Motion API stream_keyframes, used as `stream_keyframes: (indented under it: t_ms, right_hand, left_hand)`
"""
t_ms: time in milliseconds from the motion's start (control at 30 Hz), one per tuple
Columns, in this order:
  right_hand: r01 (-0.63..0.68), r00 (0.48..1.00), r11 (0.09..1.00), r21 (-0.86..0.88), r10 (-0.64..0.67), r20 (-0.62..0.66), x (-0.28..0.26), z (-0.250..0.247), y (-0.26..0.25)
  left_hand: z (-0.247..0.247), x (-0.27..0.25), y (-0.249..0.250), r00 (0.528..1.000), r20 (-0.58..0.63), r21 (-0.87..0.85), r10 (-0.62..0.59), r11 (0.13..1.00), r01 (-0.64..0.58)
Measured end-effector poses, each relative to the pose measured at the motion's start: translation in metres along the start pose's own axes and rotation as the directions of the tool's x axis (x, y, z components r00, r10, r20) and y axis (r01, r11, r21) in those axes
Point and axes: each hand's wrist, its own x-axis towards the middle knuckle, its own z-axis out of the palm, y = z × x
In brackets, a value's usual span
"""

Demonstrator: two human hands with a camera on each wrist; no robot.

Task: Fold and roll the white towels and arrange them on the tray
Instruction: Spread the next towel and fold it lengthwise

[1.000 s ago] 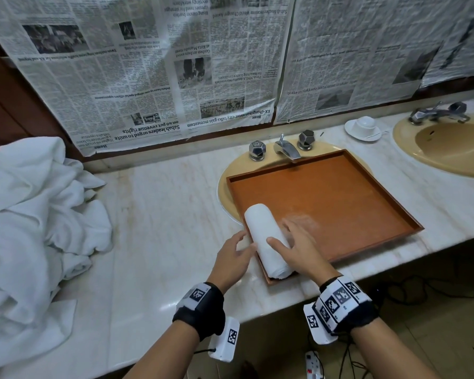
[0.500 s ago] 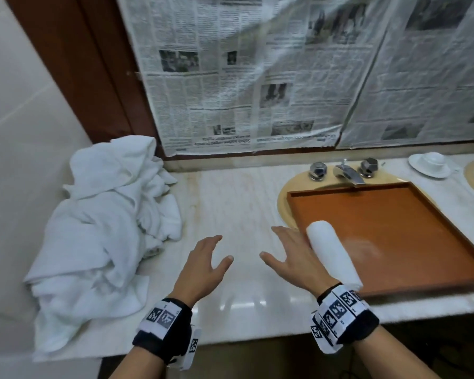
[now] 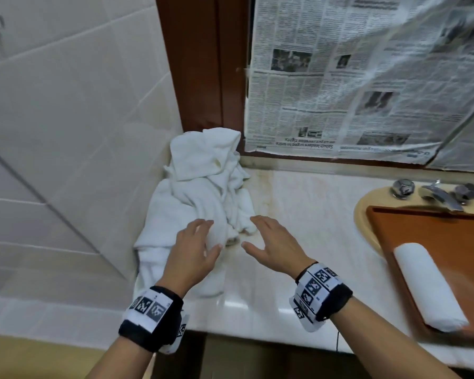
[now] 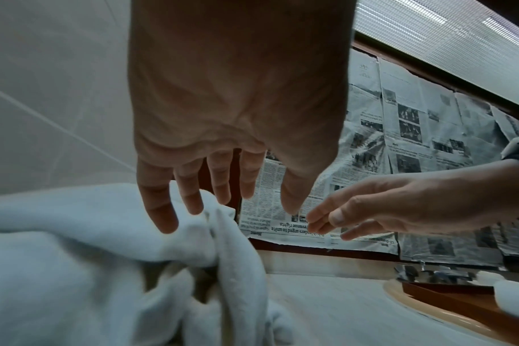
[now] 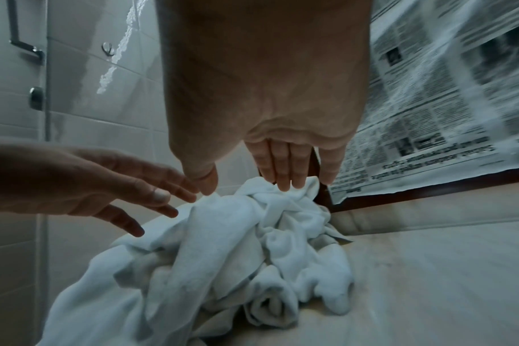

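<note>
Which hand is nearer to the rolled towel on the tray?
Right. The right hand hovers over the counter, left of the rolled towel; the left hand is farther left, over the towel pile.

A pale marble counter runs along a wall of large glossy grey-white tiles. A dark wooden frame stands in the corner, with newspaper sheets covering the surface beside it. A yellowish sink basin with a chrome faucet sits at the right. The left wrist view shows a long ribbed ceiling light.
</note>
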Motion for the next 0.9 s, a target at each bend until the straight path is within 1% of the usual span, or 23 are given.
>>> stream_keyframes:
  t_ms: [100, 167, 233, 333, 467, 567, 700, 800, 900]
  right_hand:
    - [0.050, 0.998, 0.999, 0.017, -0.050, 0.023, 0.026, 0.010, -0.019]
    - [0.057, 0.997, 0.998, 0.035, -0.059, 0.056, 0.044, 0.017, -0.028]
    - [0.053, 0.995, 0.998, 0.038, -0.056, 0.085, 0.057, 0.025, -0.034]
    - [0.050, 0.994, 0.998, 0.043, -0.054, 0.092, 0.073, 0.039, -0.046]
    - [-0.011, 0.996, 0.997, 0.076, 0.004, 0.090, 0.087, 0.052, -0.055]
    - [0.002, 1.000, 0.992, 0.122, -0.004, 0.017, 0.092, 0.054, -0.052]
    - [0.057, 0.992, 0.974, 0.219, -0.031, -0.119, 0.090, 0.033, -0.039]
    - [0.137, 0.970, 0.957, 0.257, -0.077, -0.228, 0.084, 0.009, -0.026]
    - [0.195, 0.954, 0.933, 0.302, -0.109, -0.280, 0.078, -0.010, -0.017]
  left_hand:
    - [-0.011, 0.006, -0.016, 0.998, -0.057, 0.032, -0.015, 0.999, 0.017]
    - [-0.018, 0.013, -0.021, 0.994, -0.093, 0.082, -0.049, 0.995, 0.057]
    - [-0.021, 0.019, -0.025, 0.993, -0.084, 0.131, -0.077, 0.987, 0.088]
    - [-0.023, 0.029, -0.030, 0.990, -0.061, 0.202, -0.128, 0.970, 0.138]
    - [-0.022, 0.037, -0.037, 0.985, -0.044, 0.329, -0.166, 0.929, 0.171]
    - [-0.021, 0.039, -0.039, 0.982, -0.039, 0.335, -0.183, 0.924, 0.185]
    - [-0.022, 0.040, -0.037, 0.977, -0.076, 0.275, -0.199, 0.938, 0.213]
    - [-0.025, 0.046, -0.031, 0.976, -0.143, 0.214, -0.166, 0.957, 0.194]
    - [-0.027, 0.059, -0.022, 0.975, -0.196, 0.139, -0.108, 0.981, 0.137]
